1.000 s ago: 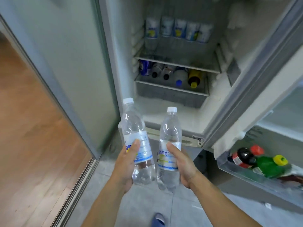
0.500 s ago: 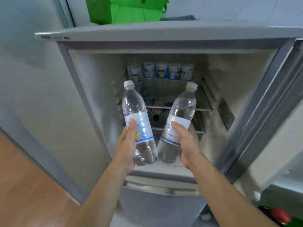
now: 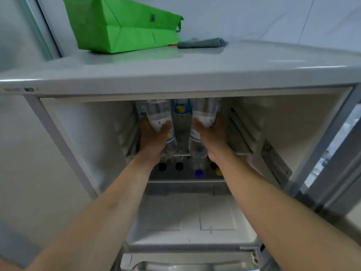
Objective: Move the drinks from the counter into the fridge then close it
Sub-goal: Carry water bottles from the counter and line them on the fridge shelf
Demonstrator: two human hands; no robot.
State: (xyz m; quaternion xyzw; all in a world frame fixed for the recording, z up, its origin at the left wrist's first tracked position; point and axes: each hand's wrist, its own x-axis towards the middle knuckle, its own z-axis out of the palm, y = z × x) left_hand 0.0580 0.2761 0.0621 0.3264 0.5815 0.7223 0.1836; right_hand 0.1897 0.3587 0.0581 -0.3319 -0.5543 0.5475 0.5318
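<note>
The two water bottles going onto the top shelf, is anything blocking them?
Partly. A standing bottle fills the gap between the left bottle and right bottle, and more stand behind them. Both hands slot them in alongside.

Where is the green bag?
The bright green paper bag lies on top of the white fridge, at its left, beside a folded grey-blue cloth.

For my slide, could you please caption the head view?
Both hands, left and right, push water bottles onto the open fridge's upper shelf.
</note>
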